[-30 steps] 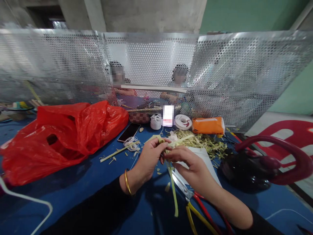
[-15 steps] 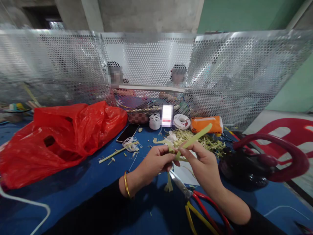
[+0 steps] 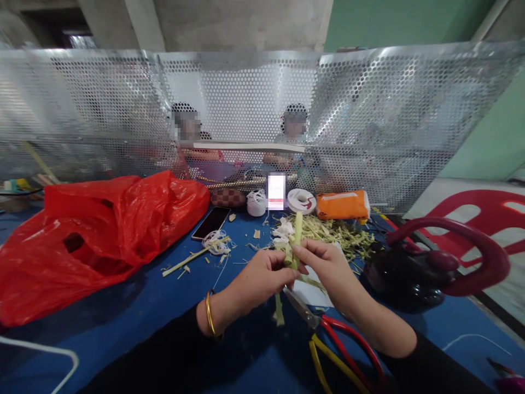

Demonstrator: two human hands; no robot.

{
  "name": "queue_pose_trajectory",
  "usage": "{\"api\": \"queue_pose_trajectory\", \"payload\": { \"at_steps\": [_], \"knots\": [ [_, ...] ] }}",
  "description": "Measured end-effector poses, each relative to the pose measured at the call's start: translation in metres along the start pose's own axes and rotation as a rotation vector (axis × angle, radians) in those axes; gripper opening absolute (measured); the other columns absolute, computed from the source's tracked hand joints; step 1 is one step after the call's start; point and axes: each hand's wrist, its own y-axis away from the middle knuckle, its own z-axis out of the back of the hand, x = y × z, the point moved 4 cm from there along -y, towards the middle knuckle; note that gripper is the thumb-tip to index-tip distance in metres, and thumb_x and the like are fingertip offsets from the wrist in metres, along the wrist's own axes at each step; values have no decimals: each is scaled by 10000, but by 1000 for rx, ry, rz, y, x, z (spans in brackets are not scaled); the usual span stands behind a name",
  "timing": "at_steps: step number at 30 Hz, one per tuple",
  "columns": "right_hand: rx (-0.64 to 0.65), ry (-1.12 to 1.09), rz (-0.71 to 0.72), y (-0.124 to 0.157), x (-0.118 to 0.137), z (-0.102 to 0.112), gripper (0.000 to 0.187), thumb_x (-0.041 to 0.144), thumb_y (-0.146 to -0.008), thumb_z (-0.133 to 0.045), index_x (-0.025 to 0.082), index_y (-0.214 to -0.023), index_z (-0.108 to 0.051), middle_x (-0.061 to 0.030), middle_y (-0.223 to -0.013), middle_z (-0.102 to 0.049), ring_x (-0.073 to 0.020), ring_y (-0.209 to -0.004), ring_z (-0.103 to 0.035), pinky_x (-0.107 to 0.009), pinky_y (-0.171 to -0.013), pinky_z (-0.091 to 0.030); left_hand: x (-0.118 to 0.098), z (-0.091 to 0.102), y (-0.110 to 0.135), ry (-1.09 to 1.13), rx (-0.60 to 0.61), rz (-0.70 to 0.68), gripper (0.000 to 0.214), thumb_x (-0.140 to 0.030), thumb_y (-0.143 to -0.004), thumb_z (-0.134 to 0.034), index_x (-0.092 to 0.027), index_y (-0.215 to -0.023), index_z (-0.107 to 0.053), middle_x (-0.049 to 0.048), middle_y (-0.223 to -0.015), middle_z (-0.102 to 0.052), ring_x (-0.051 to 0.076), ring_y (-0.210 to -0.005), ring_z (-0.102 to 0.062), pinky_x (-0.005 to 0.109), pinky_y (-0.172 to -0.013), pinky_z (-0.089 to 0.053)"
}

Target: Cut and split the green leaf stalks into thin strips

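Note:
My left hand [image 3: 259,279], with a gold bangle on its wrist, pinches a folded bundle of pale green leaf strips [image 3: 290,256] over the blue table [image 3: 135,323]. My right hand [image 3: 324,265] meets it from the right and grips one strip [image 3: 298,227] that stands almost upright between the fingers. A short strip end [image 3: 279,309] hangs down below the hands. Scissors [image 3: 328,334] with red and yellow handles lie on the table just under my right wrist.
A red plastic bag [image 3: 102,230] fills the left. Leaf trimmings [image 3: 340,232], a white sheet [image 3: 314,293], a phone [image 3: 210,222], string [image 3: 216,241], tape rolls [image 3: 301,200] and an orange packet [image 3: 342,204] lie ahead. A dark kettle [image 3: 414,271] stands right. Two people sit behind a perforated metal screen [image 3: 369,126].
The long hanging strip was drawn up through the bundle. My right hand swung its free end from slanting up to the right to nearly upright, closer to my left hand.

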Motion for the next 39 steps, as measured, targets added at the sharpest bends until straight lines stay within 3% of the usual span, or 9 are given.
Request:
{"api": "queue_pose_trajectory", "payload": {
  "at_steps": [4, 8, 13, 17, 23, 29, 34, 39],
  "knots": [
    [84, -218, -113, 2, -9, -3, 244, 352, -761, -677, 166, -632, -587, 53, -507, -501, -106, -527, -455, -253, -596, -368, 2, -1, 0, -34, 61, 31, 210, -162, -692, -531, -136, -792, -714, -37, -526, -472, 75, -476, -363, 205, -462, -251],
    [26, -368, -190, 2, -18, -4, 160, 267, -681, -736, 167, -692, -611, 69, -507, -499, -79, -474, -386, -231, -529, -316, 5, -2, -1, -54, 68, 33, 176, -173, -694, -528, -136, -762, -686, -46, -529, -469, 72, -481, -361, 208, -474, -250],
    [-170, -377, -175, 1, -21, 0, 173, 263, -631, -751, 169, -626, -606, 44, -560, -537, -96, -541, -424, -243, -561, -332, 7, 1, -4, 6, -88, -11, 123, -258, -718, -592, -137, -703, -606, -61, -545, -453, 59, -476, -335, 205, -477, -244],
    [-220, -383, -180, 1, -23, 1, 171, 270, -623, -753, 174, -615, -611, 54, -518, -509, -94, -514, -409, -246, -546, -316, 7, 4, -6, 24, -171, -37, 105, -250, -730, -607, -150, -756, -589, -61, -545, -492, 63, -463, -365, 200, -477, -268],
    [-211, -408, -152, -1, -24, 1, 172, 259, -640, -754, 162, -651, -614, 46, -571, -545, -79, -511, -413, -227, -531, -336, 5, 3, -5, -40, -111, -92, 115, -242, -753, -611, -132, -763, -645, -25, -627, -558, 68, -520, -413, 197, -496, -306],
    [-251, -224, 21, -2, -14, 5, 210, 314, -694, -741, 175, -757, -597, 36, -597, -590, -101, -532, -517, -237, -558, -421, 9, 9, -6, 40, -113, -41, 182, -295, -752, -634, -131, -816, -680, -33, -593, -544, 49, -461, -361, 197, -452, -250],
    [-127, -29, 138, -3, 2, 7, 253, 340, -777, -637, 195, -984, -634, 5, -765, -619, -125, -621, -560, -263, -623, -466, 12, 11, -7, 118, -50, 41, 231, -315, -744, -627, -129, -859, -700, -32, -573, -517, 41, -438, -331, 206, -438, -186],
    [-7, 191, 161, -5, 7, 8, 215, 368, -835, -534, 183, -787, -634, 33, -576, -512, -126, -540, -488, -255, -544, -406, 9, 10, -5, 100, -31, 37, 196, -307, -730, -632, -127, -788, -683, -35, -556, -506, 49, -444, -354, 209, -445, -214]
  ]
}}
